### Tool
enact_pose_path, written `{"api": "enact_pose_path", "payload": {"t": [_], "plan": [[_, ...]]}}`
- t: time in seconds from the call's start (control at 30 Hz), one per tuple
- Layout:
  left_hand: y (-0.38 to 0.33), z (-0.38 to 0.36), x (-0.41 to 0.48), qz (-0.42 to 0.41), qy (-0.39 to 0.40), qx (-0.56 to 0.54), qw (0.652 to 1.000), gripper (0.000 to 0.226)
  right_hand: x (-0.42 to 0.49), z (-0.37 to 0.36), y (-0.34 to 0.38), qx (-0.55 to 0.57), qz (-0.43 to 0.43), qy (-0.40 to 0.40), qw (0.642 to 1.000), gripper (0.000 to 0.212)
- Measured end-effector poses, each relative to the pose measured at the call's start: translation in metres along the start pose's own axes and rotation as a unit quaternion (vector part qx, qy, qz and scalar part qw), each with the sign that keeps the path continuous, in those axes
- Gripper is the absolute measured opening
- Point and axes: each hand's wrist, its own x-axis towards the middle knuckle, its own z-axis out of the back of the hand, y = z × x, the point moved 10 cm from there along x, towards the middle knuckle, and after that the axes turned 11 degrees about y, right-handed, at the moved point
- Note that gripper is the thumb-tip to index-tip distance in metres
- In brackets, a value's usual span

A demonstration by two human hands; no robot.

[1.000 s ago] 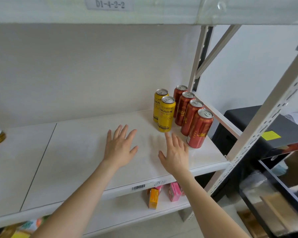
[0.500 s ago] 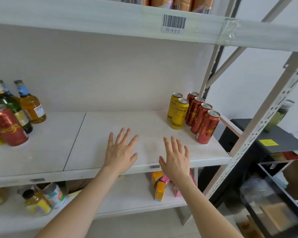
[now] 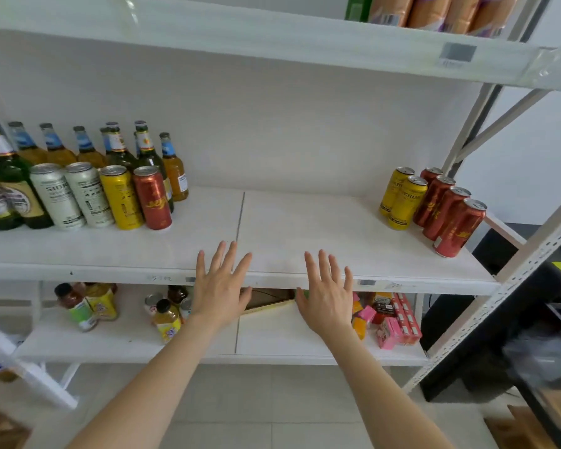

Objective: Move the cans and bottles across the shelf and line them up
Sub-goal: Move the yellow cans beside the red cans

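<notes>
On the white middle shelf (image 3: 305, 222), a group stands at the left: several glass bottles (image 3: 144, 153) at the back, two white cans (image 3: 59, 196), a yellow can (image 3: 121, 197) and a red can (image 3: 152, 197) in front. At the right end two yellow cans (image 3: 407, 202) stand beside a row of several red cans (image 3: 459, 226). My left hand (image 3: 219, 286) and my right hand (image 3: 329, 291) hover with spread straight fingers over the shelf's front edge, holding nothing, apart from all cans.
The shelf below holds juice bottles (image 3: 166, 319), small cans and pink and orange cartons (image 3: 392, 322). A slanted perforated metal upright (image 3: 531, 254) borders the right end. An upper shelf (image 3: 272, 37) carries packages. A dark unit (image 3: 499, 335) stands at the right.
The view has shifted left and pulled back, revealing the left group of bottles and cans. Both hands have drawn back from over the shelf surface to its front edge, still spread.
</notes>
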Motion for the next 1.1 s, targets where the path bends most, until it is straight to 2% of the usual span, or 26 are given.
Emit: {"api": "enact_pose_path", "payload": {"t": [0.5, 0.7, 0.83, 0.93, 1.1], "plan": [[0.234, -0.007, -0.065, 0.024, 0.022, 0.001, 0.999, 0.069, 0.018, -0.02, 0.258, 0.035, 0.003, 0.011, 0.999, 0.076], [0.294, -0.012, -0.048, 0.03, 0.023, -0.009, 0.999, 0.069, 0.053, -0.034, 0.314, 0.035, 0.027, 0.028, 0.999, 0.074], [0.329, -0.022, -0.02, 0.032, 0.023, -0.004, 0.999, 0.069, 0.087, -0.041, 0.334, 0.046, 0.005, 0.017, 0.999, 0.074], [0.353, -0.029, 0.003, 0.035, 0.014, 0.003, 0.999, 0.07, 0.119, -0.042, 0.345, 0.049, -0.019, -0.02, 0.998, 0.075], [0.383, -0.039, 0.033, 0.023, 0.001, -0.027, 0.999, 0.071, 0.159, -0.05, 0.358, 0.075, -0.047, -0.017, 0.996, 0.075]]}}
